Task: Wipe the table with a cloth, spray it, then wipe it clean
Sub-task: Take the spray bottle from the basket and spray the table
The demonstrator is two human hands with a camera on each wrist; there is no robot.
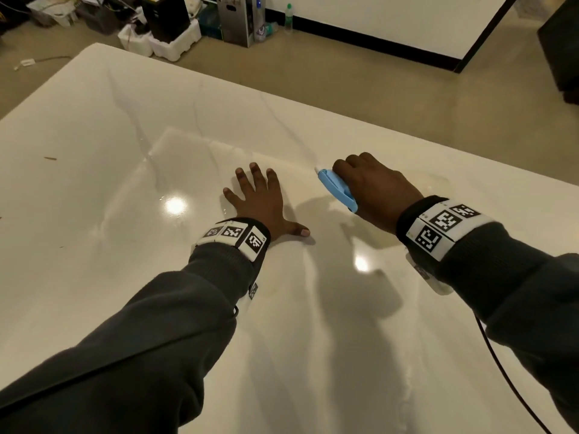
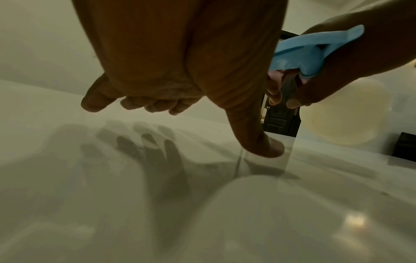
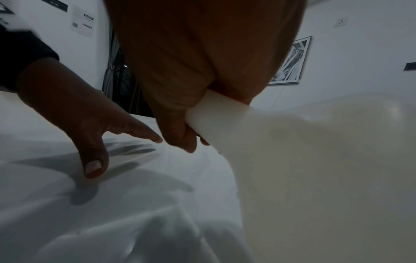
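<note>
A spray bottle with a light blue trigger head (image 1: 336, 187) and a pale translucent body (image 3: 315, 160) is held over the glossy white table (image 1: 125, 120). My right hand (image 1: 372, 186) grips its neck, nozzle pointing far-left; the blue head (image 2: 315, 51) shows in the left wrist view with fingers (image 2: 274, 92) on the trigger. My left hand (image 1: 260, 198) lies flat on the table, fingers spread, thumb (image 2: 265, 147) touching the surface, just left of the bottle. The same left hand (image 3: 90, 124) appears in the right wrist view. No cloth is in view. Wet patches (image 1: 194, 158) glisten beyond my left hand.
A small brown speck (image 1: 50, 158) lies at the table's left. Beyond the far edge, the floor holds styrofoam blocks (image 1: 163, 42), boxes (image 1: 235, 17) and a bottle (image 1: 289, 17). A black cable (image 1: 501, 371) hangs from my right wrist.
</note>
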